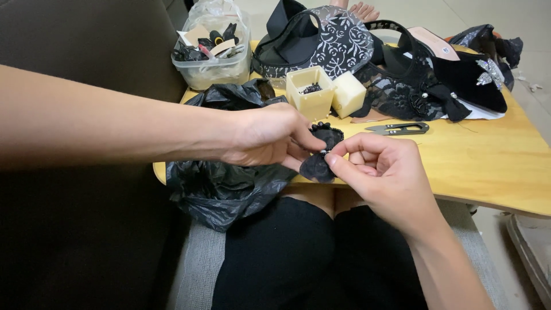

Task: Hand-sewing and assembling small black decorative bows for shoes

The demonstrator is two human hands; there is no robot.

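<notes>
Seated worker at a low wooden table [493, 166], seen from above. The left hand [267, 138] and right hand [381, 169] meet over the near edge of the table, each grip pinched on a small black fabric bow [322, 152] held between them, just above the lap; the thumb and forefinger of the right hand close on the centre of the bow, the fingers of the left hand on its left side. A crumpled black plastic bag [224, 183] hangs over the table's near left corner, touching the left hand from below. Behind the hands stand an open cream-coloured box [310, 92] holding small dark beads and its cream-coloured lid [349, 95], just beside it. Thread snips [398, 128] lie flat on bare wood to the right. A clear plastic tub [213, 54] of black trimmings sits at the far left corner. Black lace and patterned shoe uppers [373, 63] cover the far side. A dark sofa [86, 40] borders the table on the left; pale tiled floor [505, 17] lies beyond.
</notes>
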